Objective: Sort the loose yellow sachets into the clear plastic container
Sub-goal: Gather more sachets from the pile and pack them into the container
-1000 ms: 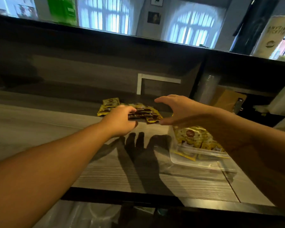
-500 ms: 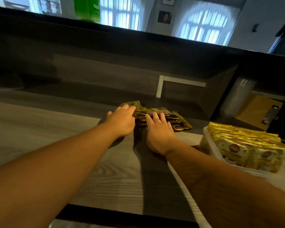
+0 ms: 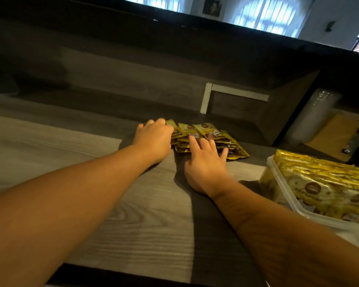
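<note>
Both hands are at the pile of loose yellow sachets near the back of the counter: the left hand cups its left edge with fingers curled over it, and the right hand lies flat, fingers spread on top. This looks like the gathering step. Next, the pile must be squeezed together, lifted and carried right to the clear plastic container, already nearly full of sachets.

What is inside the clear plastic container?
The clear plastic container holds yellow sachets packed upright in a row, filling it to the rim. Whatever lies beneath them is hidden.
</note>
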`<state>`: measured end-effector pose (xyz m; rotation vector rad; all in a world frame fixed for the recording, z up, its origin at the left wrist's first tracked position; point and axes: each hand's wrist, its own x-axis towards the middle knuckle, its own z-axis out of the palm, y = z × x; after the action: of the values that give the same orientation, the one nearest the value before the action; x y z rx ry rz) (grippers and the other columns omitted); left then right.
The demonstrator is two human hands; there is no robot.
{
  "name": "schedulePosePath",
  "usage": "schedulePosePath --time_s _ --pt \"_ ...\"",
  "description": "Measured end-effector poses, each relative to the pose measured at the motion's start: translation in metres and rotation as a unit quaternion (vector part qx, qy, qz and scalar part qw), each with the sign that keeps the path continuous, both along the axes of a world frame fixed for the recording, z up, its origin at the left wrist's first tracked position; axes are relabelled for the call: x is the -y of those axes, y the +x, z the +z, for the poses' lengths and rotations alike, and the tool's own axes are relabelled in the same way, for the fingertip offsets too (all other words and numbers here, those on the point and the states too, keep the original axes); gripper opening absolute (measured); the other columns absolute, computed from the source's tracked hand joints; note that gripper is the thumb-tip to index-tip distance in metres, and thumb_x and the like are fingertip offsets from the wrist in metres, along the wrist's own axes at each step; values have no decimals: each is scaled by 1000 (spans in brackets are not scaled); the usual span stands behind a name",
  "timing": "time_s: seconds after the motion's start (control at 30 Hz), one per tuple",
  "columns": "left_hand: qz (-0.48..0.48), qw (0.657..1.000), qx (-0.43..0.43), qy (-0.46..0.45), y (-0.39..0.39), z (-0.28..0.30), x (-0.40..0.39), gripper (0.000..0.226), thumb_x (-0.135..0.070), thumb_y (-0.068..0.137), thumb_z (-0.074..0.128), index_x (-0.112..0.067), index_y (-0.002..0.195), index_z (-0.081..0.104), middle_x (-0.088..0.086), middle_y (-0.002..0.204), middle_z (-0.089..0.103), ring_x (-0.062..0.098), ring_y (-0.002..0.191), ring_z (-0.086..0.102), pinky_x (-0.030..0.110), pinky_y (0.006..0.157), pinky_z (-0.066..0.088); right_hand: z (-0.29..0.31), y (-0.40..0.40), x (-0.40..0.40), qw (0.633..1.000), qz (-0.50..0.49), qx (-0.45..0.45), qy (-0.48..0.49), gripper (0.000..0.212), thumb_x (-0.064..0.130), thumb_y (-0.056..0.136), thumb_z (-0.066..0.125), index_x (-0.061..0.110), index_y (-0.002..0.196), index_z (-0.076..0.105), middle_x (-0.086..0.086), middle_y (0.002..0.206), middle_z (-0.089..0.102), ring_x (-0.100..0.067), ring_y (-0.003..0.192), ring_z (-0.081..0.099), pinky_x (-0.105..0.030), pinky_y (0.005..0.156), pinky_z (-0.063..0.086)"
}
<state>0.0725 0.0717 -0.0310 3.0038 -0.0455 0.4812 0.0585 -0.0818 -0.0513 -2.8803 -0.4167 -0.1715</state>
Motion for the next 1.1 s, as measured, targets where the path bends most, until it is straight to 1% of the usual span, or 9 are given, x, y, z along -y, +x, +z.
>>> schedulePosePath --time_s 0.17,0.37,0.47,0.57,0.67,0.7,0.87,0.97,1.1 --pt "0 981 128 -146 -19 0 -6 21 -26 95 60 -30 113 72 -1 111 53 20 107 49 31 81 43 6 -13 4 999 -8 42 6 60 36 92 48 24 148 31 -6 144 33 -30 142 17 -67 114 2" --pt "62 879 231 -412 -52 9 -6 19 -15 94 64 -27 106 74 -5 115 61 9 101 60 19 83 48 9 -20 7 997 -20 72 14 43 29 90 54 24 133 50 -6 133 41 -30 132 30 -62 115 15" --pt "63 809 178 -557 -72 14 0 21 -10 94 65 -30 96 71 -15 90 64 13 83 71 33 70 62 9 -21 9 995 -16 99 21 38 28 89 60 27 126 54 -5 129 44 -28 122 36 -48 106 33" --pt "91 744 152 -644 -90 13 7 28 -4 90 65 -30 82 71 -4 88 72 16 88 71 33 77 60 8 -23 9 992 -8 125 25 34 31 87 64 27 121 58 -5 130 43 -26 120 37 -42 100 40" --pt "95 583 146 -793 -110 19 13 21 -4 92 58 -13 78 71 9 89 71 22 93 70 33 85 58 10 -27 9 990 -15 130 50 28 32 92 61 24 118 62 -7 141 37 -28 127 34 -43 105 40" --pt "107 559 146 -809 -114 20 13 19 -6 93 60 -11 77 69 9 87 70 21 90 70 32 84 58 10 -28 8 990 -22 120 77 26 30 93 60 22 118 63 -8 146 34 -29 131 33 -43 108 38" --pt "162 645 143 -733 -130 14 20 15 -3 87 73 -13 98 72 0 89 70 12 82 70 27 74 58 29 -52 9 955 -72 62 281 20 20 94 63 18 114 66 -2 157 25 -18 140 34 -26 108 32" --pt "164 627 118 -753 -133 15 27 27 6 84 72 -18 96 68 3 96 71 12 78 72 22 61 54 46 -70 15 911 -106 0 398 22 21 90 69 20 112 68 1 155 32 -15 140 35 -21 98 33" --pt "145 583 98 -794 -136 23 48 29 10 86 66 -18 90 62 11 103 69 18 82 71 24 60 53 63 -98 34 849 -103 -21 518 6 24 89 68 27 94 70 0 158 30 -18 144 28 -35 107 36"
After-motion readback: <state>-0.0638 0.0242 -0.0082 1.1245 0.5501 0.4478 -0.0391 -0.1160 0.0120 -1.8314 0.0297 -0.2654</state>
